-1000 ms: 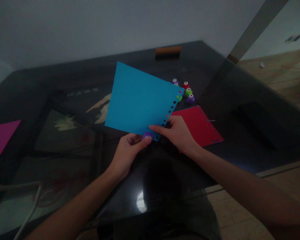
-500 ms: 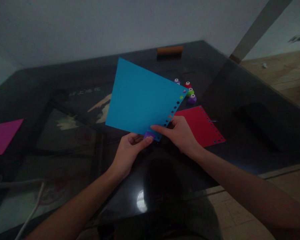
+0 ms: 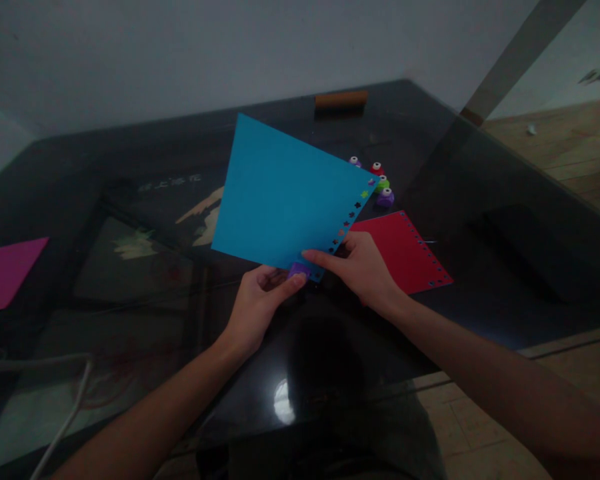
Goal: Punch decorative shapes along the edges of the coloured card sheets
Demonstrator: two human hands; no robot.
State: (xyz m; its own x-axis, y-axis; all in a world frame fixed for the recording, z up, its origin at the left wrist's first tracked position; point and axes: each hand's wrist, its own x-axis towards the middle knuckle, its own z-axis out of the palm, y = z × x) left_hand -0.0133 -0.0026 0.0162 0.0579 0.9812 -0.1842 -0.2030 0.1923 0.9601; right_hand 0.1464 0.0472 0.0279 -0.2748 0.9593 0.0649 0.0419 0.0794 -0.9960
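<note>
The left hand grips the purple punch at the near corner of the blue sheet. The right hand pinches the sheet's punched edge just right of the punch, and this edge runs away up-right

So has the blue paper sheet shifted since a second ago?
Barely. The blue paper sheet now hides more of the small craft punches behind it, so its far corner has crept slightly right; the camera also moved.

open glass table left, red sheet and small punches crowding right
</note>
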